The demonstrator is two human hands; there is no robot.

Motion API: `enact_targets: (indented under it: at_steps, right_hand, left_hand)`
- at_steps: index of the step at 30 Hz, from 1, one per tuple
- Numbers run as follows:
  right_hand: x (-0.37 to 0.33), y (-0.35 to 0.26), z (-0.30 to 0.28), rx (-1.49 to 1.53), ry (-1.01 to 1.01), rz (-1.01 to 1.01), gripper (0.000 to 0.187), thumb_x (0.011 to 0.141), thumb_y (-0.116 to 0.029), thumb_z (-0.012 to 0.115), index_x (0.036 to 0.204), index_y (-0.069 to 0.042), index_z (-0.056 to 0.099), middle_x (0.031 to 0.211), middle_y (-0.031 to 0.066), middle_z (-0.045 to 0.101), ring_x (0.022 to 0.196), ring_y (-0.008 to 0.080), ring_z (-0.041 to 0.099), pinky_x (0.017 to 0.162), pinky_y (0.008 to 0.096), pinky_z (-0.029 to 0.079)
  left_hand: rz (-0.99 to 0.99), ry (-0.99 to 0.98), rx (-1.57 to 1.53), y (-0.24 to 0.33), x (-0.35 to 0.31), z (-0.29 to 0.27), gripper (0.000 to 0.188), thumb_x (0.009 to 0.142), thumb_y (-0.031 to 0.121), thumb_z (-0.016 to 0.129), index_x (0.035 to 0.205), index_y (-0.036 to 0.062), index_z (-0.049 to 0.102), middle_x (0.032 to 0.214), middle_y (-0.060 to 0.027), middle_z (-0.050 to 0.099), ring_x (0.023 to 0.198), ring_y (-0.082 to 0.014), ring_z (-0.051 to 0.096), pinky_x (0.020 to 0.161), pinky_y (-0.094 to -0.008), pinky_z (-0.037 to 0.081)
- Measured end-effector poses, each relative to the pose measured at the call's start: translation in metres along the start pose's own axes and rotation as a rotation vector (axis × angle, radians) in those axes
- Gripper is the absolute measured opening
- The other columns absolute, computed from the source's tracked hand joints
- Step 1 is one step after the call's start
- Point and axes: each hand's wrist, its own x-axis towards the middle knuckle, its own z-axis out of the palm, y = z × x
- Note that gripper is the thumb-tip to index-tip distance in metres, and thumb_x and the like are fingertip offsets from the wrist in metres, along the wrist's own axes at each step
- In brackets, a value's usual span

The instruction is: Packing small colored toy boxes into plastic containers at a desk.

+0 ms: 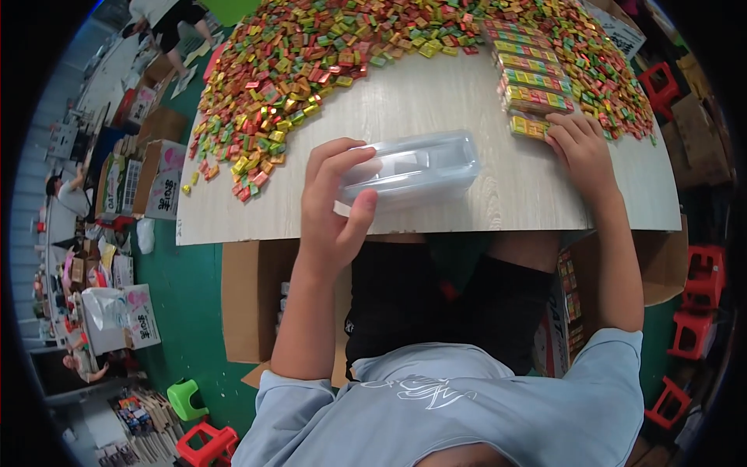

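My left hand (331, 191) grips one end of a long clear plastic box (443, 159), its thumb on the near side and fingers over the far side. The box is held tilted just above the table's front part and looks empty. My right hand (580, 148) is closed on the right end of the nearest candy-filled clear pack (527, 126). That pack shows yellow and red wrapped pieces. Beyond it, several similar filled packs (535, 78) lie in a column. My fingers cover part of the near pack.
A large heap of small shiny wrapped candies (311, 54) spreads over the far side of the pale table (420, 93). Cardboard boxes (253, 300) stand beneath the table's edge. Red stools (704, 276) stand at the right, a green stool (187, 401) at the left. Other people are farther left.
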Motion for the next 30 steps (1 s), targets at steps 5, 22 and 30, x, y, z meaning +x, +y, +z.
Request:
enact_targets:
  at_steps: [5, 22, 30]
  right_hand:
    - [-0.006, -0.001, 0.004, -0.034, 0.037, 0.055, 0.014, 0.097, -0.014, 0.072, 0.105, -0.004, 0.067, 0.128, 0.0093, 0.069, 0.115, 0.0332, 0.064, 0.103, 0.045, 0.048]
    - [0.053, -0.009, -0.009, 0.131, 0.026, 0.054, 0.011, 0.1, -0.005, 0.066, 0.11, -0.001, 0.067, 0.119, 0.014, 0.065, 0.112, 0.0342, 0.061, 0.1, 0.0429, 0.048]
    - [0.207, -0.091, 0.054, 0.405, -0.104, -0.337, 0.015, 0.094, -0.005, 0.071, 0.108, -0.003, 0.067, 0.115, 0.0139, 0.066, 0.107, 0.0357, 0.063, 0.092, 0.0441, 0.052]
  left_hand:
    - [-0.002, -0.005, -0.041, 0.002, -0.001, 0.002, 0.043, 0.093, 0.014, 0.067, 0.133, 0.002, 0.062, 0.137, -0.02, 0.057, 0.129, -0.0357, 0.056, 0.112, -0.0433, 0.044]
    - [-0.207, 0.252, 0.316, -0.056, -0.03, -0.056, 0.042, 0.097, 0.023, 0.067, 0.133, 0.0025, 0.06, 0.126, -0.0163, 0.062, 0.117, -0.0328, 0.059, 0.107, -0.0455, 0.042]
    - [-0.33, 0.115, 0.765, -0.084, -0.036, -0.057, 0.044, 0.091, 0.024, 0.072, 0.131, 0.0086, 0.063, 0.13, -0.0116, 0.058, 0.125, -0.0321, 0.052, 0.107, -0.0491, 0.038]
